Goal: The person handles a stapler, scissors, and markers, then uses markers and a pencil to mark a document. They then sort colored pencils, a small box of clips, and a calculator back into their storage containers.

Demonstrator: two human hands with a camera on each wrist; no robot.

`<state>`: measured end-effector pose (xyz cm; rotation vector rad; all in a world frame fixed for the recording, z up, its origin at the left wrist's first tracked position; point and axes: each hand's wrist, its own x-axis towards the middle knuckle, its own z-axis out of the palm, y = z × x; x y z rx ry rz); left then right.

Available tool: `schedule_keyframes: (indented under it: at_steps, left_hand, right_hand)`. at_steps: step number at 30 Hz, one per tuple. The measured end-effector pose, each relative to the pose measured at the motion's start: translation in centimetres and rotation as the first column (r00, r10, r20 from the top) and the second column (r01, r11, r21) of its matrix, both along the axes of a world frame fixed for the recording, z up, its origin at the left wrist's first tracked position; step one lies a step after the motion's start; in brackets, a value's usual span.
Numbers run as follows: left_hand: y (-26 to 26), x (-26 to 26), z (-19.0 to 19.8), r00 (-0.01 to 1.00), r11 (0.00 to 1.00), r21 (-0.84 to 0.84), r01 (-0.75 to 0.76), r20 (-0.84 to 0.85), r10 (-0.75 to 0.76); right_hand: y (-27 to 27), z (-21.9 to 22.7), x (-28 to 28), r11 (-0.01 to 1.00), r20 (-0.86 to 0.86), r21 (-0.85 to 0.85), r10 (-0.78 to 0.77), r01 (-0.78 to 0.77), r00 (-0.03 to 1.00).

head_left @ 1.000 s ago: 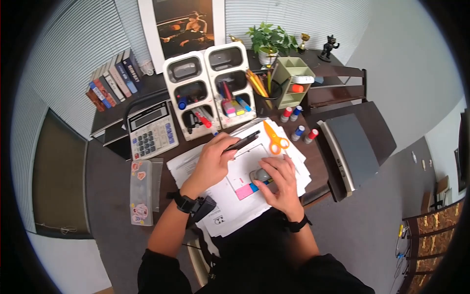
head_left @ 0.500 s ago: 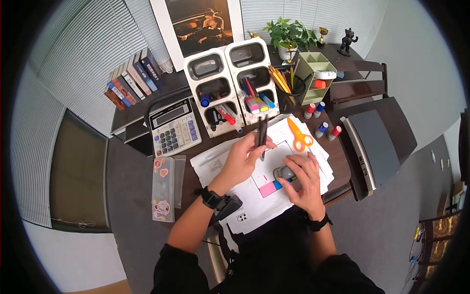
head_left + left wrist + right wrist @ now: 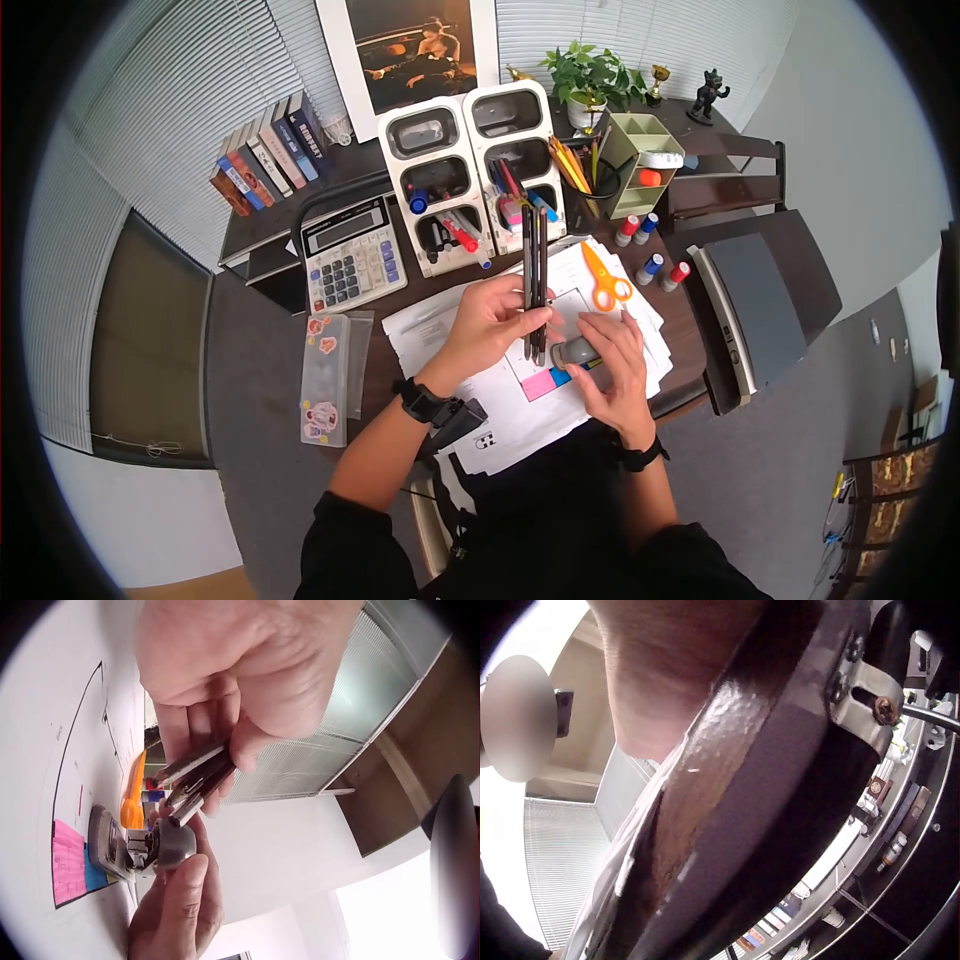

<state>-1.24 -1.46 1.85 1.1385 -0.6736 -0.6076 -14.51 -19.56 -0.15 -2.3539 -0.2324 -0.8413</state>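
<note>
My left hand [image 3: 488,328] holds a few slim dark pencils [image 3: 535,265] in a bunch between thumb and fingers, upright over the papers [image 3: 475,420]. In the left wrist view the ends of these pencils [image 3: 196,780] point down toward a grey hole punch [image 3: 175,844] with metal parts inside. My right hand [image 3: 618,375] grips that punch, thumb on one side and fingers over the other. Beneath them lies a printed sheet with a pink-and-blue coloured strip [image 3: 538,386]. The right wrist view shows mainly the wrist and its strap, with the fingers hidden.
Orange scissors [image 3: 607,288] lie on the papers' far right. Small red- and blue-capped bottles [image 3: 678,275] stand beyond, near a dark grey machine [image 3: 752,310]. Behind are a white pen organizer [image 3: 468,175], a green holder [image 3: 632,170] and a calculator [image 3: 355,265]; left is a clear stickered case [image 3: 325,385].
My left hand has turned the pencils from slanting to upright and brought them closer to the hole punch. My right hand keeps its grip on the punch, which now appears tilted.
</note>
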Motion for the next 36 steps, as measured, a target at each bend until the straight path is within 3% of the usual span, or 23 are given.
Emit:
schedule_keyframes:
  at_steps: [11, 13, 14, 18, 22, 28, 33, 36]
  left_hand:
    - [0.0, 0.2, -0.5, 0.991, 0.991, 0.035, 0.133, -0.002, -0.133]
    - [0.3, 0.6, -0.5, 0.983, 0.98, 0.073, 0.183, -0.016, -0.182]
    - [0.5, 0.6, -0.3, 0.982, 0.978, 0.094, 0.188, -0.019, -0.188]
    - [0.7, 0.5, -0.3, 0.96, 0.958, 0.075, 0.275, -0.075, -0.27]
    - [0.9, 0.4, 0.0, 0.922, 0.916, 0.103, 0.388, -0.034, -0.386]
    - [0.9, 0.1, 0.1, 0.903, 0.903, 0.051, 0.427, -0.079, -0.423]
    - [0.5, 0.0, 0.0, 0.901, 0.909, -0.016, 0.416, -0.124, -0.415]
    - [0.5, 0.2, -0.5, 0.923, 0.928, -0.062, 0.369, -0.094, -0.373]
  right_hand:
    - [-0.2, 0.6, 0.1, 0.997, -0.033, 0.081, 0.023, -0.02, 0.999]
    - [-0.4, 1.2, 0.1, 0.88, -0.057, 0.472, 0.095, -0.057, 0.994]
    - [-0.6, 1.4, 0.5, 0.897, 0.024, 0.435, 0.083, -0.085, 0.996]
    - [-0.5, 4.2, 1.5, 0.964, 0.043, 0.235, 0.117, -0.124, 0.992]
    - [0.4, 4.3, 2.6, 0.987, 0.08, 0.068, 0.137, -0.143, 0.987]
    - [0.6, 3.1, 3.1, 0.998, 0.224, 0.031, 0.039, -0.047, 0.974]
    - [-0.6, 4.1, 2.9, 0.999, 0.231, -0.025, -0.024, 0.031, 0.973]
    - [-1.0, 4.1, 2.8, 0.988, 0.233, 0.102, -0.136, 0.115, 0.963]
